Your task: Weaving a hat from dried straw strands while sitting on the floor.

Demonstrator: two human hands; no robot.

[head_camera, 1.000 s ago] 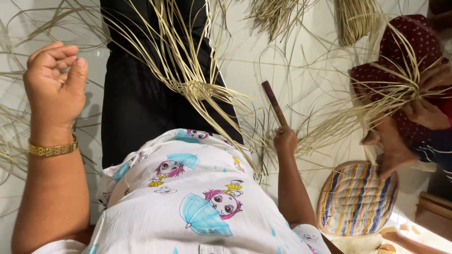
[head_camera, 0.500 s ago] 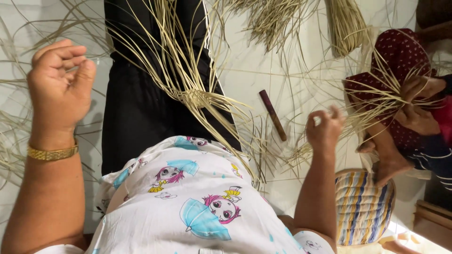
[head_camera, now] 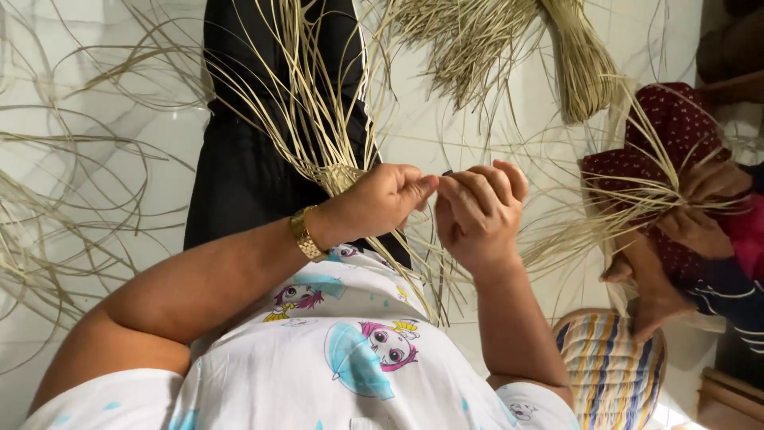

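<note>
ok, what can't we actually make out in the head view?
- Head view: what the left hand and right hand pinch; fingers cover it.
- Striped woven piece: cut off by the bottom edge.
- Woven start of the straw strands: partly behind the left hand.

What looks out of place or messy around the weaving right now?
Nothing looks damaged. Loose straw strands lie scattered over the pale floor to the left, away from the bundle. Both hands, left hand and right hand, meet at the woven piece.
</note>
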